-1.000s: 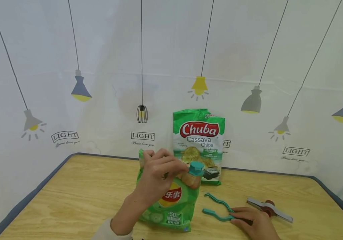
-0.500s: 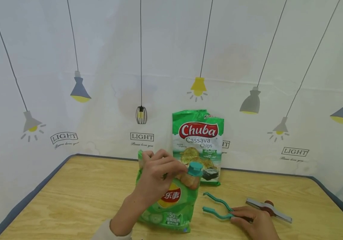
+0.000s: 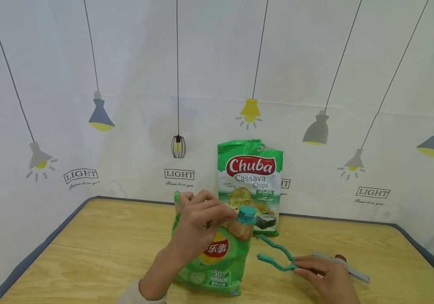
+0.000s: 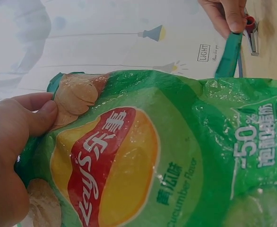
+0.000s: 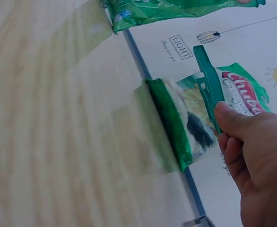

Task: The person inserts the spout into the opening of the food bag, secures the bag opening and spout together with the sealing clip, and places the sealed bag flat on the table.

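My left hand (image 3: pixel 198 215) grips the top of a green Lay's chip bag (image 3: pixel 205 264), which stands upright on the table. A teal cap-like piece (image 3: pixel 247 214) sits at the bag's upper right corner, beside the fingertips; the left wrist view shows the thumb (image 4: pixel 47 113) pressed on the bag's front. To the right, my right hand (image 3: pixel 328 276) pinches a teal bag clip (image 3: pixel 265 257) by its joined end, its two arms spread apart and pointing at the bag. In the right wrist view the clip (image 5: pixel 213 85) is seen from its side between thumb and fingers.
A Chuba cassava chips bag (image 3: pixel 251 164) leans upright against the back wall, behind the Lay's bag. Partly behind my right hand lies a grey bar (image 3: pixel 357 274) with a dark red knob (image 3: pixel 340 257). The wooden table (image 3: pixel 99 249) has a dark blue edge along the wall.
My right hand has raised the teal bag clip slightly, and its arms now reach nearer the Lay's bag. The left hand keeps its hold on the bag, almost still.
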`<move>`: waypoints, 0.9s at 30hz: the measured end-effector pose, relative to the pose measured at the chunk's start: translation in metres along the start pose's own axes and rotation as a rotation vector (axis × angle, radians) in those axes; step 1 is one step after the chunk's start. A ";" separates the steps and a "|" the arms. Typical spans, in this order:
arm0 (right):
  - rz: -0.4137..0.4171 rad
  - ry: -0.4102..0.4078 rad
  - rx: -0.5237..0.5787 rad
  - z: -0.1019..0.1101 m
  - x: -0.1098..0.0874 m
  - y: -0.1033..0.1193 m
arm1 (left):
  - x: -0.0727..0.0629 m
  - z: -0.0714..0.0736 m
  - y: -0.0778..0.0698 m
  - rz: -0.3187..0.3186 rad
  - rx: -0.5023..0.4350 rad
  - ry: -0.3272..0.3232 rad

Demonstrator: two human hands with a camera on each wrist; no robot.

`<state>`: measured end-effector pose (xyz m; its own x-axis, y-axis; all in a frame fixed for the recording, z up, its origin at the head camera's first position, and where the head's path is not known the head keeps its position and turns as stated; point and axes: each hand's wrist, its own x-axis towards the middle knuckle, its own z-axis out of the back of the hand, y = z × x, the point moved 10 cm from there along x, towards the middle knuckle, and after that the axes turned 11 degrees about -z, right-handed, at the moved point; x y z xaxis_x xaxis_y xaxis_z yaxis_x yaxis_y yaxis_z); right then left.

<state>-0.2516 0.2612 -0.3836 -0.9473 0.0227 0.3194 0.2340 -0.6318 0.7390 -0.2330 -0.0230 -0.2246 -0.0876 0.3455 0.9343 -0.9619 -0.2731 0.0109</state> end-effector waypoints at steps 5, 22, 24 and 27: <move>0.031 -0.015 0.000 0.008 0.001 0.016 | 0.001 0.000 0.000 -0.008 -0.004 0.000; 0.185 -0.020 0.016 0.034 0.005 0.078 | 0.001 -0.002 -0.001 -0.006 0.019 0.013; 0.228 -0.034 0.001 0.035 0.005 0.086 | 0.001 -0.002 -0.001 -0.006 0.023 0.015; 0.271 -0.041 -0.005 0.034 0.006 0.093 | 0.001 -0.002 -0.002 -0.006 0.023 0.019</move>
<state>-0.2278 0.2287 -0.2926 -0.8409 -0.1166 0.5285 0.4764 -0.6230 0.6204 -0.2320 -0.0207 -0.2247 -0.0870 0.3639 0.9274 -0.9564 -0.2911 0.0245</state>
